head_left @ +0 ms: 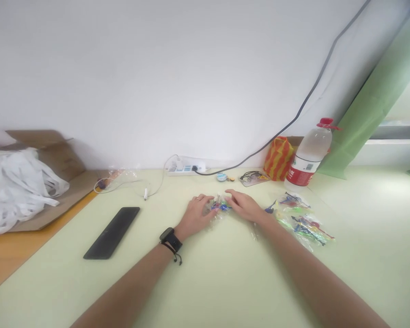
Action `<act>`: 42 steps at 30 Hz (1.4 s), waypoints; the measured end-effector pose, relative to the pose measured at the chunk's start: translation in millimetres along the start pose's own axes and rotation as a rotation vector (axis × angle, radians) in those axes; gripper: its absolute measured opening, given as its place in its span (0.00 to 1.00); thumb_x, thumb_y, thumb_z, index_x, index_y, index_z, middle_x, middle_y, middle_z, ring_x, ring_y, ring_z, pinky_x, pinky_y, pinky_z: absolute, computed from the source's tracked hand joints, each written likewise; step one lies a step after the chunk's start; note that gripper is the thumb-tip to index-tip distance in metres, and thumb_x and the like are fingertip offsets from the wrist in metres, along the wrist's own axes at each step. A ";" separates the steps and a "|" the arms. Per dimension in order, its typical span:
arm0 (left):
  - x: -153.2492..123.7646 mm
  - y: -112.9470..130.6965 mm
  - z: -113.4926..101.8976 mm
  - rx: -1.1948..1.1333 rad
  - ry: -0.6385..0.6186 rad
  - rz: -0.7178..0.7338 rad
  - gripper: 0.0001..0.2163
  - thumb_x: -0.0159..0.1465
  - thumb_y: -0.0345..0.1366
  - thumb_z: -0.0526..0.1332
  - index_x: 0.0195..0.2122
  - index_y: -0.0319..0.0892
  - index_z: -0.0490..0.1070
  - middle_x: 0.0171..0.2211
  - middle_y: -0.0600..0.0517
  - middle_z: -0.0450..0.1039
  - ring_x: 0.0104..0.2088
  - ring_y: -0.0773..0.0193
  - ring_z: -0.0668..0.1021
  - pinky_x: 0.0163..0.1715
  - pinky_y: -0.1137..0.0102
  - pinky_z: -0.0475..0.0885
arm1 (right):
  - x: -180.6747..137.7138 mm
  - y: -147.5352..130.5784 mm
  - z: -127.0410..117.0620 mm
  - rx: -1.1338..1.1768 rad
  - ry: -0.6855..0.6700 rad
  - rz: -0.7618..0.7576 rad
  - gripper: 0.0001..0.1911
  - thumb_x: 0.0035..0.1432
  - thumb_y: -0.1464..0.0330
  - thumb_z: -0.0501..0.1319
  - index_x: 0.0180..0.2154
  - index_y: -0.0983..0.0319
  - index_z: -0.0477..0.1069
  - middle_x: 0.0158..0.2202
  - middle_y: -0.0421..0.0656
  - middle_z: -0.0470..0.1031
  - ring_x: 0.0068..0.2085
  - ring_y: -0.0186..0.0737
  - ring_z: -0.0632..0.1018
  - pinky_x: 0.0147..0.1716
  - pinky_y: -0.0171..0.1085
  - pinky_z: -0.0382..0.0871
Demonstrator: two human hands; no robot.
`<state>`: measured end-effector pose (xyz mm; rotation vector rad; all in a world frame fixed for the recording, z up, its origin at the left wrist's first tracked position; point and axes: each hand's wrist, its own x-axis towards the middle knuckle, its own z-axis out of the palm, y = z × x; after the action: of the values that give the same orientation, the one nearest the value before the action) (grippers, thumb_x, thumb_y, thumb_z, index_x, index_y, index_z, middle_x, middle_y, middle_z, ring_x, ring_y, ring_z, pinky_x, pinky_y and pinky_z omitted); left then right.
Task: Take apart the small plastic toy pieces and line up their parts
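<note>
Between my two hands, a small clear plastic bag with blue, red and green pieces lies on the pale table. My left hand is at its left side, fingers curved, with the thumb at the bag's edge and apart from the forefinger. From the right, my right hand reaches to the bag, its thumb and forefinger also apart at the upper edge. Neither hand is closed round the bag. Beyond my right forearm lie several more clear bags of colourful plastic pieces, partly overlapping.
A black flat slab lies left. Along the wall are a power strip, a white cable, a round tin, a striped bag and a large water bottle. A cardboard box holds white plastic bags.
</note>
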<state>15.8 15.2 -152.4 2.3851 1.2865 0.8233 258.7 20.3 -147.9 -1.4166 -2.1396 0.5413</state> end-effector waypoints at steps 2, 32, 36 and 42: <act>0.2 0.8 -0.6 -0.002 -0.017 0.011 0.17 0.69 0.44 0.61 0.57 0.50 0.72 0.50 0.50 0.75 0.50 0.52 0.75 0.55 0.56 0.67 | 0.0 7.7 -5.9 -0.054 0.026 0.036 0.19 0.72 0.57 0.51 0.53 0.59 0.72 0.44 0.48 0.78 0.45 0.47 0.76 0.46 0.41 0.63; 5.5 -7.6 -2.1 -0.483 0.116 -0.223 0.23 0.74 0.55 0.48 0.47 0.44 0.75 0.36 0.50 0.79 0.41 0.58 0.80 0.45 0.65 0.72 | 6.7 -57.9 -66.7 0.396 0.624 -0.208 0.09 0.61 0.71 0.56 0.34 0.61 0.75 0.30 0.41 0.74 0.31 0.37 0.74 0.31 0.36 0.69; 4.7 -7.8 -0.7 -0.390 0.100 -0.219 0.22 0.73 0.54 0.49 0.46 0.45 0.76 0.39 0.50 0.79 0.42 0.57 0.80 0.46 0.64 0.72 | 9.7 -44.3 -76.5 0.613 0.780 0.003 0.10 0.59 0.69 0.58 0.37 0.61 0.79 0.30 0.42 0.76 0.32 0.39 0.78 0.35 0.38 0.75; 12.0 -16.4 -12.2 -0.329 0.059 -0.209 0.19 0.71 0.53 0.55 0.46 0.45 0.76 0.48 0.47 0.78 0.48 0.55 0.78 0.51 0.62 0.72 | 9.6 -34.6 -74.9 0.844 0.410 0.186 0.25 0.63 0.57 0.63 0.61 0.52 0.71 0.68 0.48 0.66 0.54 0.46 0.81 0.54 0.44 0.76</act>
<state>2.7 34.3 -147.2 1.9494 1.2822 0.9624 276.6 19.7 -66.8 -1.0982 -1.2202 0.9766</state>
